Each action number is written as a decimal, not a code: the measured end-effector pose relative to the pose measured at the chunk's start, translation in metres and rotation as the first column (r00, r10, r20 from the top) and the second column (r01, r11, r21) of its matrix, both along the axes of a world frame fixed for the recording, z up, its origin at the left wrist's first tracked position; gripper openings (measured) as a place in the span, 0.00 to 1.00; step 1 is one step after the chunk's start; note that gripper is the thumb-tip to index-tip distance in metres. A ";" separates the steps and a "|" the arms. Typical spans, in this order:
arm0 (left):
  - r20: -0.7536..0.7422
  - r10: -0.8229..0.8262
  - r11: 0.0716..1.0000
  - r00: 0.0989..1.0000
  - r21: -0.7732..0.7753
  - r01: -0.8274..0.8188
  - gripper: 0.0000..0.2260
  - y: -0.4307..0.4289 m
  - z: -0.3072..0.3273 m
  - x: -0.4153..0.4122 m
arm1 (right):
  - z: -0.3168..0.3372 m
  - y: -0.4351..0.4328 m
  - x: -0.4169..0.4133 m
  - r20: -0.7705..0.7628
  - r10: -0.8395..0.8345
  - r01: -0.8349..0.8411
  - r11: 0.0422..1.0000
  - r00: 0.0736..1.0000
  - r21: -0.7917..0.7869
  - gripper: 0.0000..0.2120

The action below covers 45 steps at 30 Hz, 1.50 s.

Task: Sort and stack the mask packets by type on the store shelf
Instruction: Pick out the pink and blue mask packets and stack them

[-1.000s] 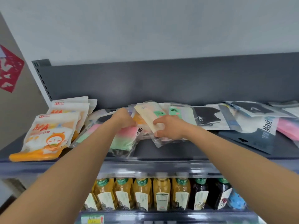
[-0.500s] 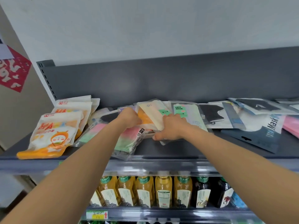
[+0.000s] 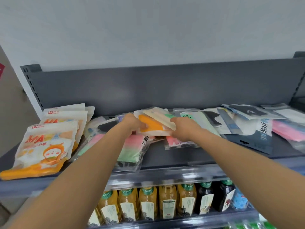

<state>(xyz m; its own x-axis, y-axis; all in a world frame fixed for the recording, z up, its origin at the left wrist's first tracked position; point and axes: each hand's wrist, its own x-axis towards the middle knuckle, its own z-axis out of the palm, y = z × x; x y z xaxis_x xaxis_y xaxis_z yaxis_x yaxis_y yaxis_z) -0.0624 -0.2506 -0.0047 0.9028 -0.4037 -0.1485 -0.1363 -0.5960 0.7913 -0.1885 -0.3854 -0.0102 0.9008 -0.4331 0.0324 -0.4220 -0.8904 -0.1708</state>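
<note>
- Orange under clear film, at the centre of things: holding the orange clear-plastic mask packet (image 3: 149,125) just above the middle of the grey metal shelf (image 3: 173,157), with the cream clear-plastic mask packet (image 3: 159,116) slanted across its top, touching.
- Gripping the orange one's left edge with the left hand (image 3: 132,123), fingers curled round it, tips hidden behind the knuckles.
- Pinching the cream one's right corner with the right hand (image 3: 184,130), thumb on top, remaining fingers tucked beneath and out of sight.
- Against a second ago: showing far more orange, tilted up from the jumble; right hand shifted from below the pair to its right side.
- Uncovered by that, just right of the pair: the pale green "FACE MASK" packet (image 3: 198,120), lying flat; lower down, beside the right wrist, the pink mask packet in clear film (image 3: 179,143).
- Judging from this: partway through freeing two packets for sorting, not yet placed on any pile; seemingly different types, so likely needing separate piles.
- Under the left forearm: the pink-to-green striped mask packet (image 3: 132,146), reaching the shelf's front lip and liable to slide if nudged.
- Far left, already piled: white-and-orange cartoon mask pouches (image 3: 46,146).
- Far right, overlapping and unsorted: dark blue "Mask" pack (image 3: 257,142) and pink packets (image 3: 288,131).
- One level down: bottles of yellow drink (image 3: 148,202).
</note>
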 end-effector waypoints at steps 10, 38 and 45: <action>-0.047 0.125 0.928 0.991 -0.347 -0.134 0.06 0.004 0.012 0.018 | -0.006 0.000 0.006 0.023 -0.146 0.147 0.989 0.989 -0.031 0.15; 0.497 -0.457 0.714 0.738 -0.290 0.637 0.06 -0.068 0.032 -0.108 | 0.043 -0.052 -0.050 0.367 -0.713 -0.261 0.259 0.598 0.930 0.11; 0.210 -0.304 0.883 0.929 -0.303 0.358 0.34 -0.150 0.035 -0.140 | 0.042 -0.126 -0.147 0.384 -0.734 -0.133 0.378 0.560 0.916 0.08</action>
<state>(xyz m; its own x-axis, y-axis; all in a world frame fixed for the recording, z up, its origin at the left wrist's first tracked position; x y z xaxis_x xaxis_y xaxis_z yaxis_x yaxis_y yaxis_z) -0.2020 -0.4008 0.0308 0.7082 -0.6843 0.1738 -0.4138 -0.2029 0.8874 -0.3355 -0.5117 0.0322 0.5353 -0.8433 -0.0473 0.0219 0.0698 -0.9973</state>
